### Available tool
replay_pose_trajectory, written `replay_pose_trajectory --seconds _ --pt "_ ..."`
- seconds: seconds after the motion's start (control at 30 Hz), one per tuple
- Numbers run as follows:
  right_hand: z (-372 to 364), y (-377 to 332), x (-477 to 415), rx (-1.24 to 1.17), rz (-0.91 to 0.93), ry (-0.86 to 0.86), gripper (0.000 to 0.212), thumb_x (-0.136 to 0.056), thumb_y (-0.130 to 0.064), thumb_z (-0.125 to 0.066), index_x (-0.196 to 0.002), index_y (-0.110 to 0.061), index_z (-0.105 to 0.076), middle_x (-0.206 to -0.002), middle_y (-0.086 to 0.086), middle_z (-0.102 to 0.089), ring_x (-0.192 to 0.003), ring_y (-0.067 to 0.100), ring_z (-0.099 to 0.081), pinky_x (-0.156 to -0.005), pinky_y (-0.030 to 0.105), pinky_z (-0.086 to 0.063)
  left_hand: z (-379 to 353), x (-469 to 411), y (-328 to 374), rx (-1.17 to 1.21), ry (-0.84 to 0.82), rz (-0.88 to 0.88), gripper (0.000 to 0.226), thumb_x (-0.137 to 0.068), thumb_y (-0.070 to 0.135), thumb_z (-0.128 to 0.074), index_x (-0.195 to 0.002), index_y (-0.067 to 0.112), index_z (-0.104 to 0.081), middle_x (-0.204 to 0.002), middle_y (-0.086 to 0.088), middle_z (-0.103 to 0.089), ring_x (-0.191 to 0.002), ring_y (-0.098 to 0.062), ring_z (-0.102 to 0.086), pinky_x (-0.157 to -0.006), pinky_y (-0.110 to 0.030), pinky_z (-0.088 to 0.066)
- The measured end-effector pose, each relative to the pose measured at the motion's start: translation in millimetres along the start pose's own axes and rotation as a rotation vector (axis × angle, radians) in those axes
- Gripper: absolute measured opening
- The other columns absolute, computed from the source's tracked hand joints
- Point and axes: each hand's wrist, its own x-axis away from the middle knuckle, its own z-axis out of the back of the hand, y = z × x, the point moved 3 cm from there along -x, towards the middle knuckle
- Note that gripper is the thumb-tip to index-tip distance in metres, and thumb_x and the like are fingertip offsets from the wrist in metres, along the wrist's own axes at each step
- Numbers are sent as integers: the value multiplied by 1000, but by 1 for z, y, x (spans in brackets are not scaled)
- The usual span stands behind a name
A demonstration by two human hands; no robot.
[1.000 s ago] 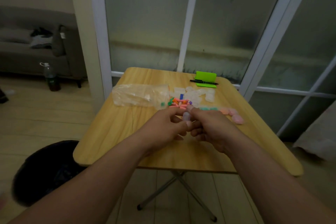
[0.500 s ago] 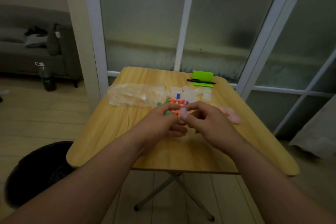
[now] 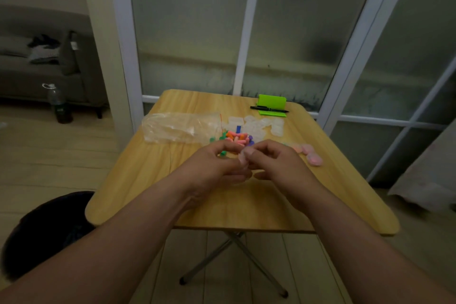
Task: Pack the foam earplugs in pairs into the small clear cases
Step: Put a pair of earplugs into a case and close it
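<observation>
Above the middle of the wooden table [image 3: 246,205], my left hand [image 3: 217,165] and my right hand [image 3: 274,163] meet. Between their fingertips they pinch one small clear case [image 3: 243,157] with something pale pink inside. A heap of coloured foam earplugs [image 3: 235,138] lies just beyond the hands. Behind the heap sit several empty clear cases [image 3: 259,126]. To the right of my right hand lie filled cases with pink contents [image 3: 312,155].
A crumpled clear plastic bag [image 3: 180,127] lies left of the earplugs. A green phone stand [image 3: 272,105] with a black pen [image 3: 269,108] is at the table's far edge. A dark bin [image 3: 47,232] stands on the floor at the left, a glass partition behind.
The hands with the case rose slightly toward the earplug heap and stayed together. The view shifted a little to the right.
</observation>
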Motion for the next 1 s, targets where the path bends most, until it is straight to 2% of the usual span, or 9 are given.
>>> replay_pose_trajectory --seconds 0.17,0.37,0.47,0.53,0.6,0.7,0.8,0.9,1.0 --pt "-2 7 -2 -118 -92 -36 20 -94 -31 -78 -104 -15 -75 -100 5 -80 -101 25 -76 -88 45 -58 -1 -1 -2 -81 2 -9 35 -94 2 -73 -126 12 -67 -109 -23 -77 -100 -31 -77 -87 -36 -64" --pt "-9 10 -6 -106 -81 4 15 -91 -29 -80 -95 -15 -76 -93 7 -80 -98 29 -76 -88 47 -59 1 -7 -10 -14 50 30 29 -94 5 -74 -122 8 -67 -111 -23 -77 -103 -33 -77 -97 -48 -60" --pt "-8 11 -9 -112 -94 20 6 -89 -23 -78 -91 -17 -78 -93 9 -79 -100 35 -75 -89 52 -60 3 -7 -8 63 60 63 25 -96 4 -71 -120 7 -67 -108 -21 -78 -104 -36 -76 -92 -45 -63" --pt "-5 10 -9 -149 -102 36 5 -92 -20 -74 -93 -18 -79 -95 10 -79 -100 36 -75 -88 51 -62 4 -6 -5 118 66 79 26 -98 2 -67 -124 5 -65 -109 -23 -77 -104 -39 -76 -86 -41 -64" --pt "-2 9 -8 -167 -112 59 8 -96 -17 -71 -96 -16 -79 -96 8 -80 -97 31 -76 -82 46 -63 3 -4 -4 181 74 93 28 -101 1 -61 -129 4 -62 -114 -27 -74 -102 -39 -76 -84 -41 -64" --pt "1 7 -5 64 -83 111 8 -99 -17 -69 -101 -17 -76 -90 4 -77 -80 18 -75 -69 40 -64 4 -3 -5 259 80 118 31 -101 -2 -55 -132 1 -57 -115 -29 -70 -101 -40 -76 -83 -43 -63" --pt "3 8 -2 184 -40 95 7 -102 -24 -69 -100 -22 -75 -82 1 -75 -63 5 -69 -55 27 -56 5 -3 -10 269 66 184 31 -101 -6 -51 -132 -2 -52 -117 -30 -69 -101 -38 -77 -84 -45 -63" --pt "8 6 -5 209 28 87 9 -100 -27 -72 -98 -27 -80 -84 -3 -76 -71 6 -68 -58 26 -56 -2 1 -18 212 -62 296 42 -97 -14 -49 -134 6 -52 -118 -32 -71 -102 -36 -77 -91 -45 -63" --pt "1 5 -9 267 93 31 9 -97 -29 -74 -96 -28 -83 -89 -11 -78 -83 5 -69 -71 31 -56 -8 4 -25 143 -144 291 54 -94 -16 -48 -138 14 -55 -110 -23 -71 -87 -28 -75 -83 -37 -64"
